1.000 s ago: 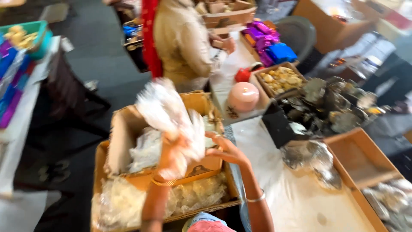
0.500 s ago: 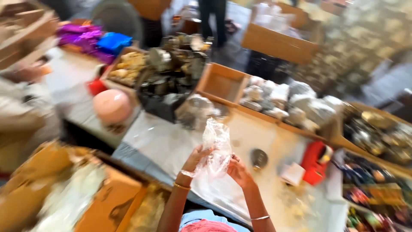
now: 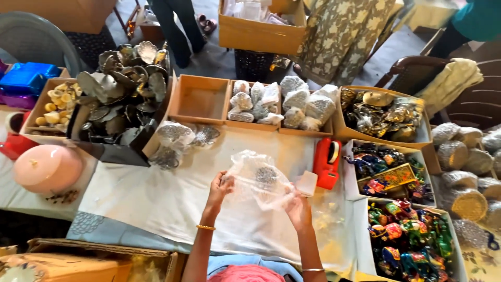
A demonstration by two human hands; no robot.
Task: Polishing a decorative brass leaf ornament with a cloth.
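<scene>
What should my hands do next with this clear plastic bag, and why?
Probably fold the clear plastic bag's open top shut. The left hand and right hand each pinch an edge, a small silvery round piece already sits inside, and the red tape dispenser stands just beside the right hand.

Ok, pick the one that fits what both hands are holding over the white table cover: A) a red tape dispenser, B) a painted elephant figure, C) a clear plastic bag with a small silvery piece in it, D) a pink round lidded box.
C: the left hand and right hand each pinch a side of the clear plastic bag, while the red tape dispenser stands untouched beside it.
</scene>
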